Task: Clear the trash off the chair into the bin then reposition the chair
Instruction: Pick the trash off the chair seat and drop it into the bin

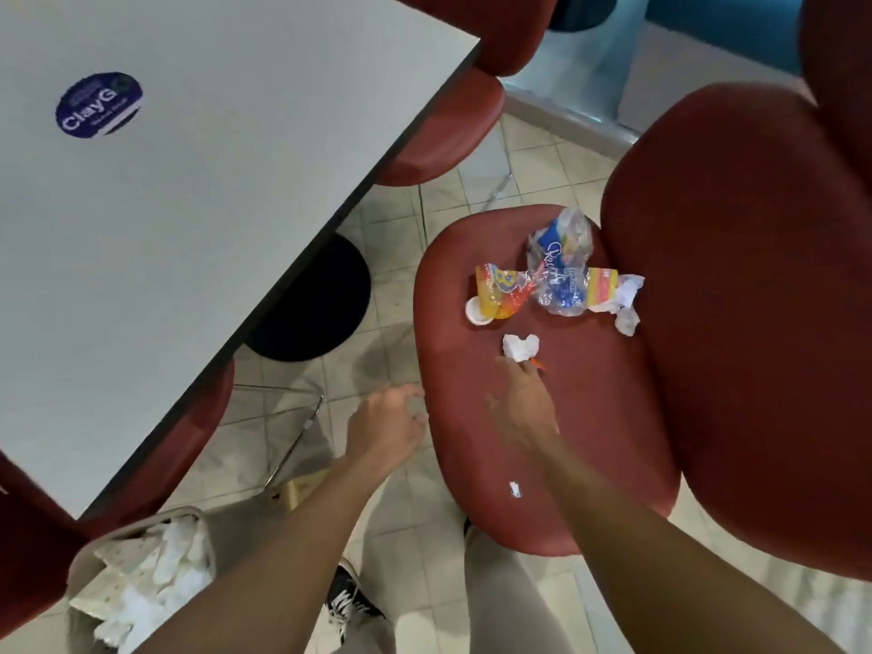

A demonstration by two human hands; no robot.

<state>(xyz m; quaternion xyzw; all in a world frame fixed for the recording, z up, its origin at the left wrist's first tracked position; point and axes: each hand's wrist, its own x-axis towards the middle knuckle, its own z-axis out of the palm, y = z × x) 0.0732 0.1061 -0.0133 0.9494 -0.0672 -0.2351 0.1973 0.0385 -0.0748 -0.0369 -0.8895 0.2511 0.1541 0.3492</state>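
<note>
A red padded chair stands in the middle, its seat strewn with trash. A crumpled clear-and-blue plastic wrapper lies at the back of the seat, beside a yellow-orange wrapper with a white lid and torn paper. A crumpled white tissue lies nearer me, and a tiny white scrap sits near the front edge. My right hand reaches over the seat, its fingertips at the tissue. My left hand hovers off the seat's left edge, fingers loosely curled, holding nothing. The bin stands at lower left.
A white table with a blue round sticker fills the left, on a black round base. More red chairs ring the table. Tiled floor lies between the table and the chair. My shoe is beside the bin.
</note>
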